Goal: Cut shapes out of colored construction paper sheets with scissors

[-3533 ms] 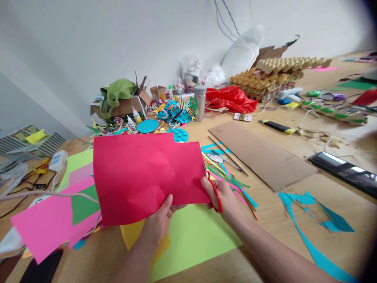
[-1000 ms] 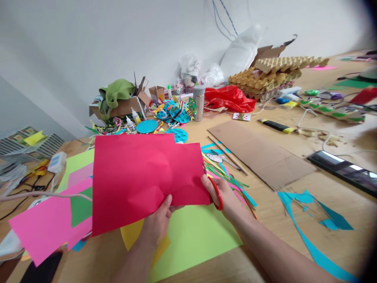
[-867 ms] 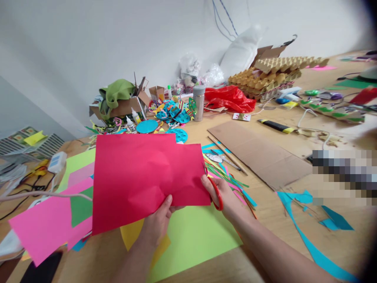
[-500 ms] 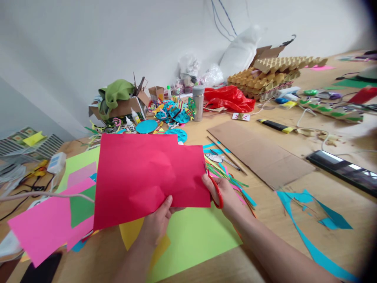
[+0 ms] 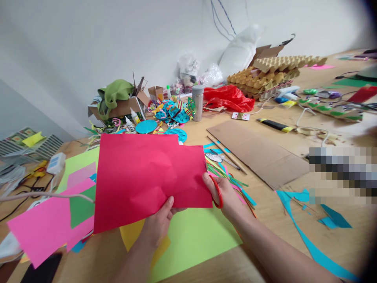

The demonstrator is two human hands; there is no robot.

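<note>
At the right edge of the large crimson paper sheet [image 5: 147, 177], where the red-handled scissors [image 5: 218, 192] meet it, a cut looks to be in hand. It would likely go best with the sheet held taut and close to the blades, the paper fed into short, steady snips, and the holding thumb kept clear of the cutting line.

The left hand [image 5: 157, 226] pinches the sheet's lower edge. Its thumb [image 5: 169, 202] presses flat on the front, and the other fingers are hidden behind the paper. The right hand [image 5: 226, 196] is curled around the scissors, with fingers through the red loop. The blades are mostly hidden behind the sheet, so I cannot tell how far apart they stand.

The sheet is raised off the wooden table [image 5: 265, 204], tilted toward the camera. Beneath it lie a lime-green paper sheet [image 5: 194, 239] and a yellow paper piece [image 5: 132, 236], with a bright pink paper sheet [image 5: 38, 232] to the left. Thin coloured paper strips [image 5: 232, 182] lie just beyond the right hand, and a flat brown cardboard panel [image 5: 259, 155] lies farther right.
</note>
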